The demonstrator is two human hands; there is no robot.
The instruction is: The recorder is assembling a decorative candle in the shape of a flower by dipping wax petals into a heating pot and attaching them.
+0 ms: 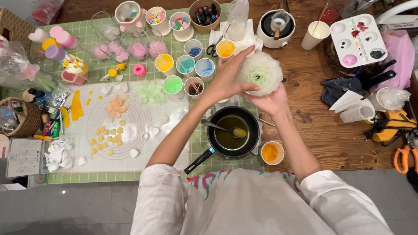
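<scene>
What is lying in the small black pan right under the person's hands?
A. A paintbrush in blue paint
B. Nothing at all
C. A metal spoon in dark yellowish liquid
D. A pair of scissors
C. A metal spoon rests in the black pan, its bowl sitting in dark yellowish liquid, just below the left hand and right hand, which hold a pale flower-shaped piece.

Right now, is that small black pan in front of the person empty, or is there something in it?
Not empty. The pan holds a shallow pool of dark yellowish-green liquid, and a spoon rests in it.
</scene>
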